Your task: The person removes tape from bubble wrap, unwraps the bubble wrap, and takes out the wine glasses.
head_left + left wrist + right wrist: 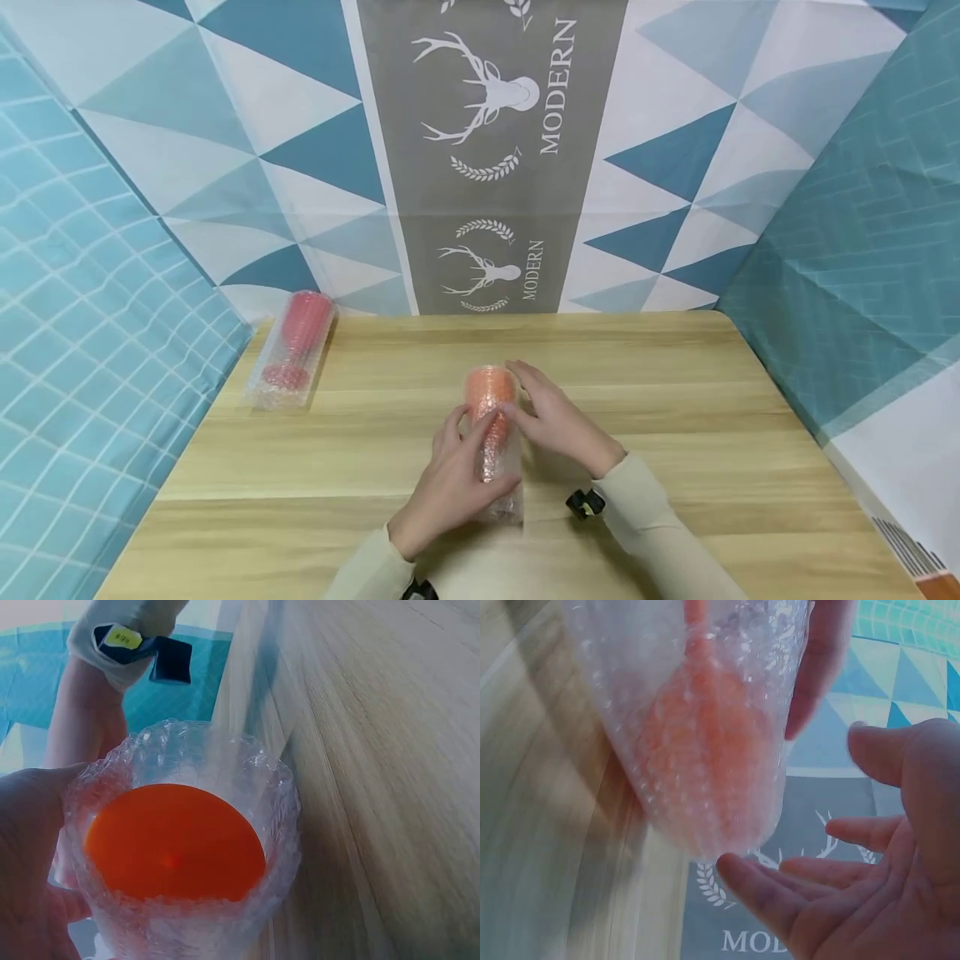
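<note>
An orange stemmed object in clear bubble wrap (491,446), goblet-like in outline, lies near the middle of the table. My left hand (450,487) grips the wrap from the left, fingers and thumb curled round it. In the left wrist view the round orange base (176,840) shows inside the open-looking near end of the wrap. My right hand (562,417) is at the far right side of the bundle, fingers spread. In the right wrist view that hand's fingertips (731,868) are at the wrapped wide end; its thumb stands apart from the wrap.
A similar pink-red object in bubble wrap (298,350) lies at the table's back left corner. The wooden table (675,375) meets a patterned cloth wall (495,167) at the back and blue tiled cloths at both sides.
</note>
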Tool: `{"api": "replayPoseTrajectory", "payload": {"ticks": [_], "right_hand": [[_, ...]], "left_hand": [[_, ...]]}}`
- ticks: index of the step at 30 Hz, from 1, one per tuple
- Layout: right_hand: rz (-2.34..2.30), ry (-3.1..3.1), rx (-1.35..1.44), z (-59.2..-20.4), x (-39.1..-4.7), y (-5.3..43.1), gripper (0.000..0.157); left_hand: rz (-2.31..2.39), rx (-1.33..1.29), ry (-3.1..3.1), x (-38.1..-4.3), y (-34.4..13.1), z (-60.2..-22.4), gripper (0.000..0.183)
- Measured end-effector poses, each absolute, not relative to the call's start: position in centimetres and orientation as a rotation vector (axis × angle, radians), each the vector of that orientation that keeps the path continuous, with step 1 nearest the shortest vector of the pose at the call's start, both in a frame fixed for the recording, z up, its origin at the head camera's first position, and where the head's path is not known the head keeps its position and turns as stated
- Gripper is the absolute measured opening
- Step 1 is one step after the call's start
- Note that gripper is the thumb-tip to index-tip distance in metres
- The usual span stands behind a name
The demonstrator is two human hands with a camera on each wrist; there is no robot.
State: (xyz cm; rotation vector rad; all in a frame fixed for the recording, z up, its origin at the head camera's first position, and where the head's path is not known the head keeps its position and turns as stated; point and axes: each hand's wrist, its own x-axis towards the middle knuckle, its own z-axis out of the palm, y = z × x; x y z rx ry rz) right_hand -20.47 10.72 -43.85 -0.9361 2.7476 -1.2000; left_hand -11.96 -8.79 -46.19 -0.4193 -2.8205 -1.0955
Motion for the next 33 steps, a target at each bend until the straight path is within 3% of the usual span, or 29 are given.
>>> {"api": "replayPoseTrajectory", "payload": {"ticks": [7,11,17,33], "right_hand": [[-1.102,2.783,-0.913,-43.9,-21.0,9.4,0.061],[-1.097,2.778,-0.921,-43.7,-21.0,9.0,0.055],[-1.008,2.805,-0.85,-43.7,-20.9,8.5,0.062],[-1.074,2.729,-0.799,-44.4,-20.5,8.9,0.073]], "left_hand": [[-1.065,-0.391,-2.855,-12.0,-8.7,-46.1,0.091],[-1.088,-0.388,-2.819,-12.2,-8.4,-46.2,0.105],[-1.111,-0.423,-2.748,-12.3,-7.8,-46.5,0.115],[-1.338,-0.383,-2.717,-12.1,-10.1,-46.1,0.082]]}}
